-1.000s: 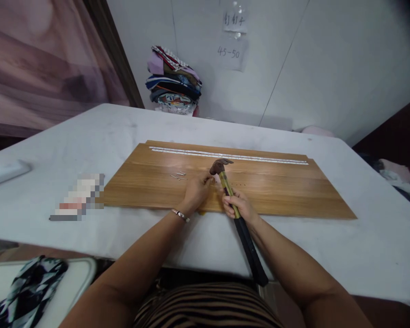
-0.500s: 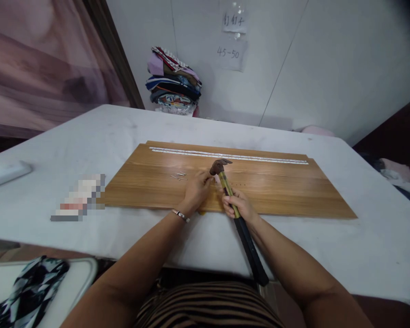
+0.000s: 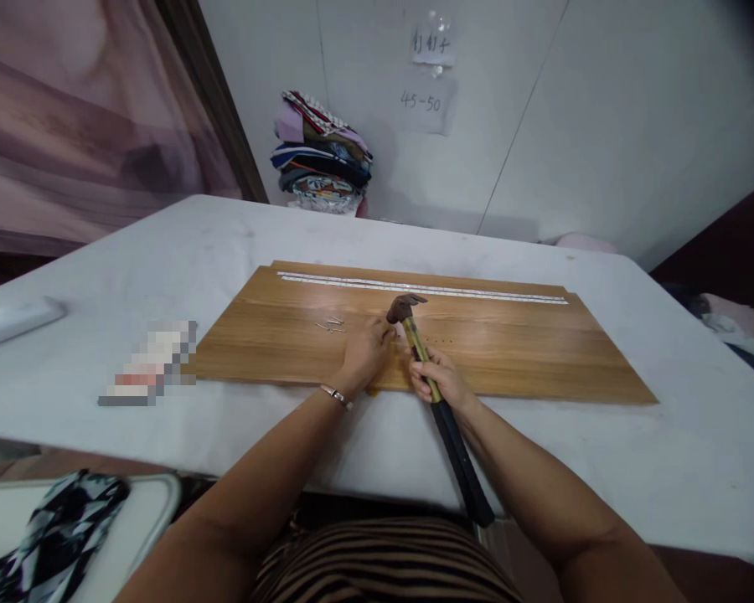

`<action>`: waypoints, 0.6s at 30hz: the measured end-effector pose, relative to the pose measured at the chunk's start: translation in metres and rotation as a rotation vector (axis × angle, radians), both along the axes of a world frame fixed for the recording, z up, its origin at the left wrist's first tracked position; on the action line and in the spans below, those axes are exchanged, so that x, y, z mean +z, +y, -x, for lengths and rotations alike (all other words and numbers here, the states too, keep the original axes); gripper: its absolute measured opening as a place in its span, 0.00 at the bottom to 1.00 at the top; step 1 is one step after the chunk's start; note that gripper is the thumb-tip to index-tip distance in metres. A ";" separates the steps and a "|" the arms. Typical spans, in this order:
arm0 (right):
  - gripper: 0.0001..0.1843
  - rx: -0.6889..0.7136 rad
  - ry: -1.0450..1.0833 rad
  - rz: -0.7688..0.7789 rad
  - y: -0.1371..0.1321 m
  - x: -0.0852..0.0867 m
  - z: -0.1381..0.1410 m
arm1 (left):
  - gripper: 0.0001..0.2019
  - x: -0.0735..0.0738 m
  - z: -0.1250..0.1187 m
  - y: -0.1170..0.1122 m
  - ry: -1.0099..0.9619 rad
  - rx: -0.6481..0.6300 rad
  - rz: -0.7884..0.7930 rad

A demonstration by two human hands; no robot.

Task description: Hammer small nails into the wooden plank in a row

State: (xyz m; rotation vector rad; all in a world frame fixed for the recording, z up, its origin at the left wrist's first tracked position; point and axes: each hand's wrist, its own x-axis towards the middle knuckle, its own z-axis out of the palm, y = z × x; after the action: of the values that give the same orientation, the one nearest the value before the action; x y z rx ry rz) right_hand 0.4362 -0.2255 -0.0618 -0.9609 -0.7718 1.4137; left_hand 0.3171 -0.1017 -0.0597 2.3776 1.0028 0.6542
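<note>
My right hand is wrapped around a claw hammer, gripping it partway up the handle. The hammer's rusty head hovers just above the fingertips of my left hand. Those left fingers are pinched together close to the wooden board; whatever they hold is too small and hidden to make out. Several loose nails lie on the board to the left of that hand. A short row of small dark dots runs along the wood, right of the hammer head.
Two white measuring strips run along the board's far side. The board lies on a white-covered table. A blurred-out item and a white object are at the left. Folded cloths are stacked by the wall.
The camera view has shifted very slightly. Both hands and the hammer keep almost the same pose, with the left fingers a touch lower in the picture.
</note>
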 end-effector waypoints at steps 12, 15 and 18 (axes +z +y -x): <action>0.16 0.014 -0.065 -0.050 -0.002 -0.006 0.000 | 0.11 0.005 0.012 -0.004 0.028 0.066 -0.033; 0.16 0.011 -0.065 -0.061 -0.003 -0.008 0.001 | 0.11 0.006 0.027 0.006 0.043 0.194 -0.082; 0.16 -0.019 -0.065 -0.056 -0.005 -0.007 0.002 | 0.12 0.007 0.042 0.021 0.077 0.284 -0.109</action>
State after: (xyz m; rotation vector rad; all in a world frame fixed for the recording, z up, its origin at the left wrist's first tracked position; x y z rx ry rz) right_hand 0.4339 -0.2304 -0.0685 -0.9717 -0.8444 1.3434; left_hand 0.2746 -0.0810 -0.0523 2.3903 1.3877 0.7388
